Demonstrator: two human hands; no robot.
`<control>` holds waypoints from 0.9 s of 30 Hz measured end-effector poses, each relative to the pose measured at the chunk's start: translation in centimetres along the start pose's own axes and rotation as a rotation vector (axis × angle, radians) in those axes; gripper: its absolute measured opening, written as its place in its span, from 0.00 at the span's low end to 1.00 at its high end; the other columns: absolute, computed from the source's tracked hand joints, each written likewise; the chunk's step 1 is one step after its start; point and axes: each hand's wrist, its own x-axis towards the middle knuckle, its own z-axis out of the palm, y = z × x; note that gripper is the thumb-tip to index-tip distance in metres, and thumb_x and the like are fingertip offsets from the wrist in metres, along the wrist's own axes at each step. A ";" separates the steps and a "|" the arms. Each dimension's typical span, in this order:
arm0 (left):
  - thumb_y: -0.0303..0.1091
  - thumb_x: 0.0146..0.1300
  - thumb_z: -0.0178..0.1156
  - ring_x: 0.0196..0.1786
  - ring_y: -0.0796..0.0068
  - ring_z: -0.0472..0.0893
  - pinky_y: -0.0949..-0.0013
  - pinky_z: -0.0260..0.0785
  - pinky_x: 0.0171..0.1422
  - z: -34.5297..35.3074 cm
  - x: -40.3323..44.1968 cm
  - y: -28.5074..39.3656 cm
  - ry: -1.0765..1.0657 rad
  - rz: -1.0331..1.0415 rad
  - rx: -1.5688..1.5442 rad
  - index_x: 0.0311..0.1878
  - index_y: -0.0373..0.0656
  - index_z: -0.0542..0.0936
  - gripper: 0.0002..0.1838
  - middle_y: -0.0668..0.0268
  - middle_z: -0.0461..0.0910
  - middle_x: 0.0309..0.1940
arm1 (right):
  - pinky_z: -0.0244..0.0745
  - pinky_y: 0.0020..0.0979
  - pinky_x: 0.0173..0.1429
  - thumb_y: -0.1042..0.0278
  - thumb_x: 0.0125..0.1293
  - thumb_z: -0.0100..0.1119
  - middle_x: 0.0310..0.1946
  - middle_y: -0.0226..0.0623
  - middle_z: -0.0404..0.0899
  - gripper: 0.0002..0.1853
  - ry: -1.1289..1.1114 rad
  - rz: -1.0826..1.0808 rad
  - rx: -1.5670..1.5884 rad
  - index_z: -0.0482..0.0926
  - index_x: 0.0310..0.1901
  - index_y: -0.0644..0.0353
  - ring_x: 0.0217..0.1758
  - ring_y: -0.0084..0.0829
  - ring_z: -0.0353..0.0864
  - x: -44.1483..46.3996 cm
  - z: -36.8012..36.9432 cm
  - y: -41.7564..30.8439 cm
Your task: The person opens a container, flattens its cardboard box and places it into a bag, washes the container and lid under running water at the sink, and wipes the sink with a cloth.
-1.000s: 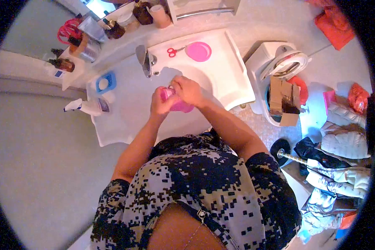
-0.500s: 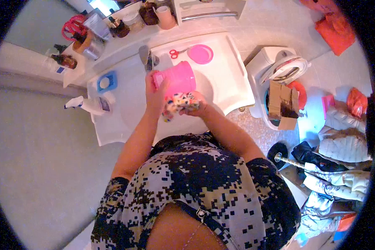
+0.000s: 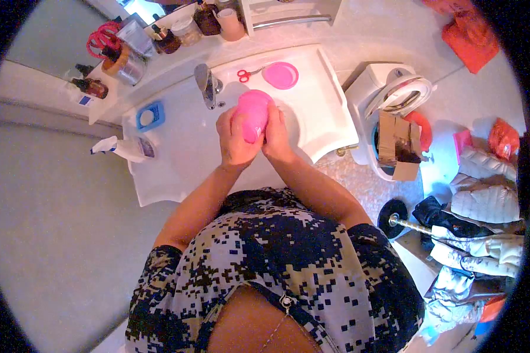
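A pink container is held over the white sink, its lower end toward my body. My left hand is closed around its left side. From the right, my right hand presses against it with fingers wrapped, partly hidden behind the pink wall. The multicoloured bits are out of sight. Beyond the container, a round pink lid lies on the sink's far ledge, beside red-handled scissors. A metal faucet stands just past my left hand.
At the sink's left are a blue soap dish and a white spray bottle. Bottles and jars line the shelf behind. To the right stand a toilet and a cardboard box. Clothes hang at far right.
The container has turned and looks narrower. My right hand has moved up from below it to its right side, and the multicoloured bits once at that hand no longer show.
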 end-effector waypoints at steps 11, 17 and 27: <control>0.33 0.51 0.67 0.53 0.62 0.72 0.64 0.68 0.55 -0.8 1.8 1.5 0.185 -1.133 -1.233 0.55 0.39 0.61 0.32 0.57 0.69 0.50 | 0.71 0.32 0.50 0.59 0.64 0.57 0.46 0.41 0.72 0.24 0.264 0.213 0.249 0.63 0.55 0.63 0.48 0.30 0.71 1.5 2.7 -0.3; 0.41 0.58 0.60 0.55 0.65 0.73 0.63 0.70 0.56 -1.4 1.0 -0.7 -0.117 -1.252 -1.677 0.59 0.45 0.64 0.27 0.63 0.71 0.54 | 0.71 0.32 0.52 0.64 0.61 0.60 0.47 0.40 0.71 0.28 0.050 0.317 0.469 0.60 0.60 0.62 0.48 0.29 0.71 2.1 1.6 -2.7; 0.41 0.58 0.61 0.58 0.66 0.72 0.60 0.66 0.62 -1.2 2.9 -1.2 -0.292 -0.816 -1.237 0.63 0.44 0.62 0.32 0.62 0.71 0.56 | 0.66 0.29 0.56 0.64 0.66 0.52 0.47 0.39 0.71 0.22 -0.020 -0.117 -0.101 0.65 0.59 0.64 0.51 0.28 0.70 2.7 0.9 -5.3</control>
